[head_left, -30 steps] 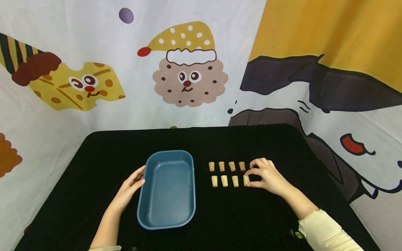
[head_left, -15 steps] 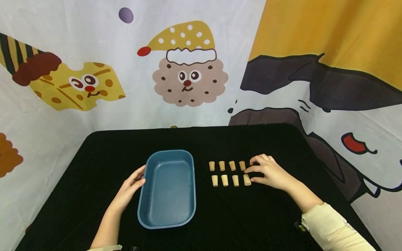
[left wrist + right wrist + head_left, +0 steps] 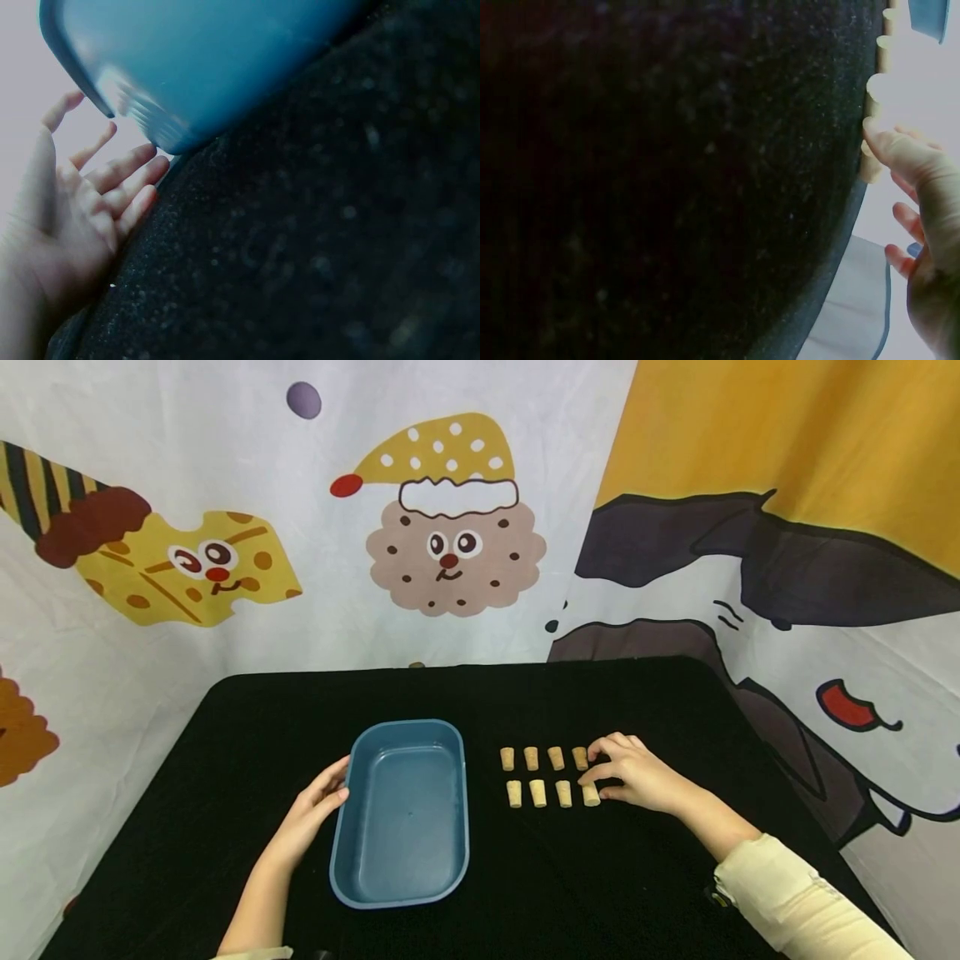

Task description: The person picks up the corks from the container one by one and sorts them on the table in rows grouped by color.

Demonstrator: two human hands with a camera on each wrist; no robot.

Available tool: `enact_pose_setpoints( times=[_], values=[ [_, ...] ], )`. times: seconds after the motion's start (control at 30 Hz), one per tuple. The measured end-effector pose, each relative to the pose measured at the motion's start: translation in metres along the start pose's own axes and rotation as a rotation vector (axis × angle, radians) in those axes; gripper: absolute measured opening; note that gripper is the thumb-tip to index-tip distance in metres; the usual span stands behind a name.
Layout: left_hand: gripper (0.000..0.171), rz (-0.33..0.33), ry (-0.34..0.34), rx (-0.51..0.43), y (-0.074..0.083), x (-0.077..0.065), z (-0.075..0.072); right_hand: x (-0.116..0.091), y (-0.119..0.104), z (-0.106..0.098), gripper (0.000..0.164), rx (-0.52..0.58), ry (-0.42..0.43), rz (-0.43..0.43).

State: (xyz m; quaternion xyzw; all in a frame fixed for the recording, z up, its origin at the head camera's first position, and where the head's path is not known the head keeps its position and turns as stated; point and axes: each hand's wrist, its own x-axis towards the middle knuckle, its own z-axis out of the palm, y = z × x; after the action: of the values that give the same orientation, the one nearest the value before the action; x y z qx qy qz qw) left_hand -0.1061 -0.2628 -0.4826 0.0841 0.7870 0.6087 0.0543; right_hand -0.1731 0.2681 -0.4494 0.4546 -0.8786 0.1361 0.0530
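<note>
In the head view a blue rectangular tub stands left of centre. At its left wall my left hand rests with loosely extended fingers, the fingertips right against the outside. Right of the tub are several tapered corks in two rows, a browner far row and a paler near row. My right hand reaches in from the right and pinches the last pale cork, index finger across its top to the left side, thumb at its right. The other right fingers bend beside the last brown cork.
Black cloth covers the table. Behind it hangs a white curtain printed with cartoon figures. Corks line the table edge in the right wrist view, with the tub's corner beyond.
The right thumb and index finger draw off the last pale cork to the right, then return around it. That cork sits slightly further right and tilted. Left hand and tub stay put.
</note>
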Motion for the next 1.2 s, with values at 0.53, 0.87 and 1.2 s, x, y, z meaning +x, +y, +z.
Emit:
enact_pose_setpoints(
  times=[0.53,0.87,1.2],
  values=[
    [0.05,0.012,-0.001,-0.005,0.0,0.0,0.001,-0.002,0.002,0.001,0.031,-0.047,0.057,-0.036],
    [0.051,0.002,-0.001,-0.006,0.0,0.0,0.0,-0.02,-0.011,0.001,0.023,-0.074,0.164,0.115],
    [0.051,0.011,-0.004,-0.005,0.001,0.0,0.0,-0.021,-0.041,0.009,0.02,-0.085,0.221,0.351]
  ],
)
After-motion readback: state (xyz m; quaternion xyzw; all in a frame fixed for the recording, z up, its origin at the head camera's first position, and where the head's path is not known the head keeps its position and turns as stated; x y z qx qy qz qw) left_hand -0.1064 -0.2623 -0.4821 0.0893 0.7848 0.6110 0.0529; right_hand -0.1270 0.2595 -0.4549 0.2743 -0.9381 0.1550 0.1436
